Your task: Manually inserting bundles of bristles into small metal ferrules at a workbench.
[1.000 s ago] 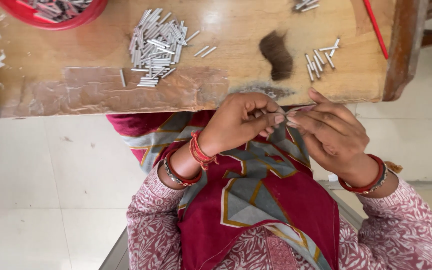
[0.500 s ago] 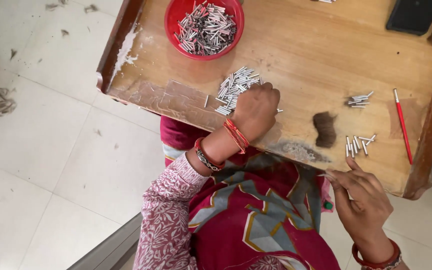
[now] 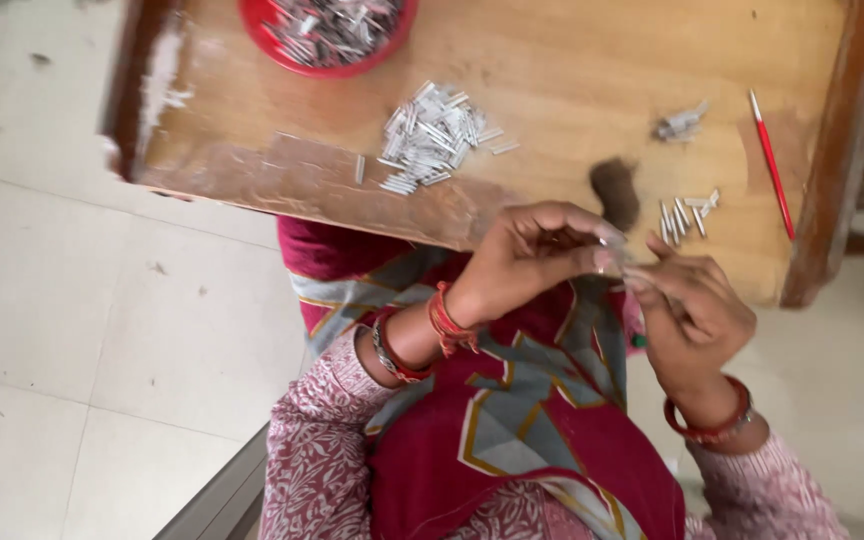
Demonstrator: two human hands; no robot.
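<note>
Head view: worn wooden table (image 3: 592, 60) stands on pale tiled floor (image 3: 72, 330).

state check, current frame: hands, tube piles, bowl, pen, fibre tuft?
left hand: fingertips pinched, meeting right hand; what they pinch is too small to tell
right hand: fingers curled, tips against left
large pile of silver tubes: loose on wooden table
small tubes: scattered
red bowl: filled with tubes
red pen: lying flat
dark tuft: lying untouched
</note>
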